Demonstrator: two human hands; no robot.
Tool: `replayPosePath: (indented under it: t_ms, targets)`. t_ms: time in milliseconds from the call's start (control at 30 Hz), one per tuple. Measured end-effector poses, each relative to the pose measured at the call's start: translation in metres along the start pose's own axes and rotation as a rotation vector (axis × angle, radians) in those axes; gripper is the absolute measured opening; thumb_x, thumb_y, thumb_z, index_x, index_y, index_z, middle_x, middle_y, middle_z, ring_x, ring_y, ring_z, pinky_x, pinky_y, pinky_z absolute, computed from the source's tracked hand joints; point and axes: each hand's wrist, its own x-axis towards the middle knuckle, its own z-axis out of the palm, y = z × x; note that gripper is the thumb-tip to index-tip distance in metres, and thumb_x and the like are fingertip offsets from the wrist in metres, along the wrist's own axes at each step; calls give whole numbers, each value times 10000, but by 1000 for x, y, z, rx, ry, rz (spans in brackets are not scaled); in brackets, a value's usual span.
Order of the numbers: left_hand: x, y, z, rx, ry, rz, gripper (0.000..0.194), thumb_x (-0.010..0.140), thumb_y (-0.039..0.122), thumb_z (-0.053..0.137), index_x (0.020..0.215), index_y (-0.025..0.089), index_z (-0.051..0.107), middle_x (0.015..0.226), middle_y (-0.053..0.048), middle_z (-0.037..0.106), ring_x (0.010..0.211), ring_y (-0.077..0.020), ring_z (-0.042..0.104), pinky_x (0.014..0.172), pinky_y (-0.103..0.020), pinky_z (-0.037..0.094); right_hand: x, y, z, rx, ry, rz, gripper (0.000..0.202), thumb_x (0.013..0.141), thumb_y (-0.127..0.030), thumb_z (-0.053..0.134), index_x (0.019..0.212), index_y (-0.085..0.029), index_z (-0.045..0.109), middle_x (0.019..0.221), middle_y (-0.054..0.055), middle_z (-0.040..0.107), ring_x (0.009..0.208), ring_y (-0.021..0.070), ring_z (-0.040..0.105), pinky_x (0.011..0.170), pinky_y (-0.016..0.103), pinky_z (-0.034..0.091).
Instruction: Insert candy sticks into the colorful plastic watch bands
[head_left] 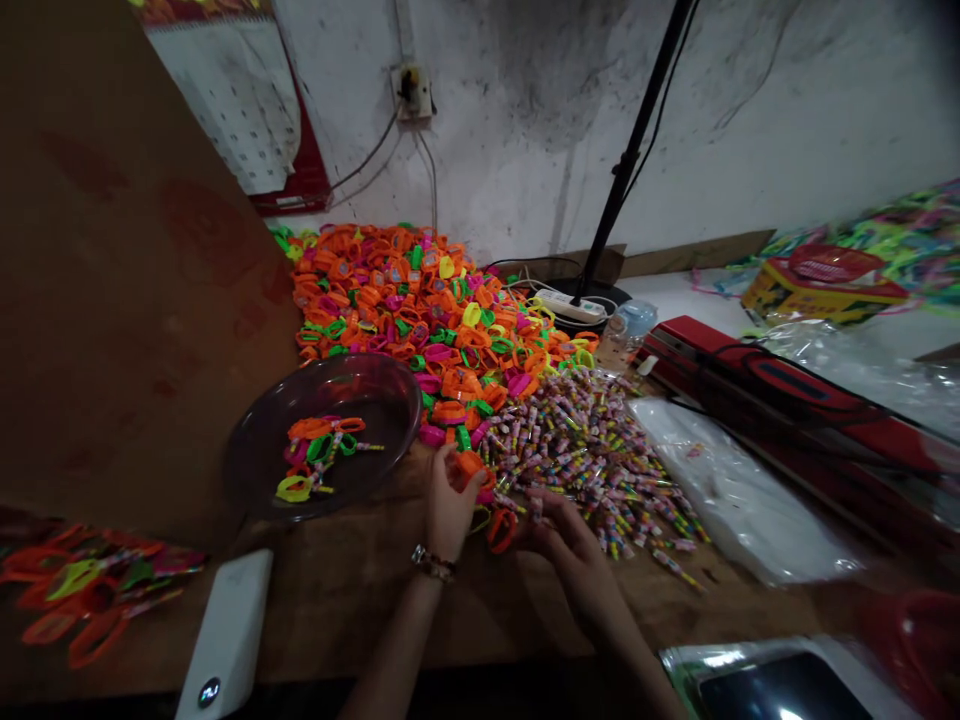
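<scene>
My left hand (448,505), with a beaded bracelet at the wrist, is closed around an orange toy watch (472,466). Close by on its right, my right hand (566,545) pinches a small printed candy tube (535,508) between thumb and fingers. Another orange toy watch (501,530) lies on the table between the two hands. Behind them rises a large heap of orange, green, pink and yellow toy watches (390,290). A pile of small wrapped candy tubes (585,440) spreads beside my right hand.
Left of my hands, a dark plastic basin (247,470) holds several toy watches and tubes. A white power bank (229,630) lies in front. On the right are clear plastic bags (742,490), a red sealing machine (750,390) and a dark-screened phone (787,690). A black pole (630,150) stands behind.
</scene>
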Motion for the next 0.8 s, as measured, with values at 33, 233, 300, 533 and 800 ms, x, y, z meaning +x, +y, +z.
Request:
replayPosePath:
  t_ms: [33,233,300,533,800]
  targets:
    - [-5,7,-5,-20,-30,39,395,774,228,638,1151,192,526,1101,-86,583,996,-174,611,855,-316,514,3,-8,4,46,12,15,358,827,-430,571,1123,-228,569,926,43,651,707,163,633,659,319,547]
    - [-19,49,-48,102,-256,311,319,874,291,546,1190,269,583,1208,-59,550,1153,-190,528,1015,-351,427,17,-48,22,-14,-76,-67,326,823,-440,586,1051,-218,656,991,51,677,891,175,623,790,299,509]
    - [-21,57,-57,143,-281,357,347,890,265,515,1235,267,548,1228,-62,555,1158,-189,531,1014,-345,432,19,-53,26,4,-92,-76,328,807,-426,613,1062,-221,639,998,46,678,909,168,623,799,290,505]
    - [-25,61,-66,226,-317,443,452,867,92,452,1293,245,457,1270,-61,538,1194,-172,514,1030,-336,437,15,-55,30,-79,-129,-66,272,792,-416,635,920,-177,652,848,42,671,778,142,614,701,252,497]
    - [-25,59,-72,314,-361,648,394,910,104,423,1284,224,453,1247,-68,541,1185,-163,500,1034,-364,442,17,-46,28,-155,-174,-72,321,796,-421,612,1007,-180,596,920,71,677,848,188,641,751,307,514]
